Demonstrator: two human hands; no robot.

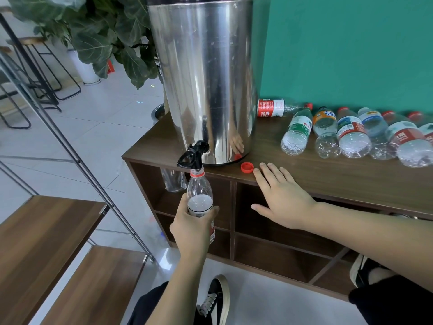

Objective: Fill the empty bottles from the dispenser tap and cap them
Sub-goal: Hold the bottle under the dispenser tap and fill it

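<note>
The left hand point(192, 227) gripped a part-filled bottle point(199, 195) under the tap point(193, 156); the right hand point(278, 198) lay flat, empty, beside its cap point(247, 167). Far right, many bottles point(351, 137) seemingly awaited filling.

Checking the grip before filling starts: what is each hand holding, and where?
The left hand grips the bottle around its lower body. The right hand holds nothing.

My one head camera looks forward and down, close above the brown wooden surface point(328, 170) and tall steel dispenser point(206, 78).
</note>
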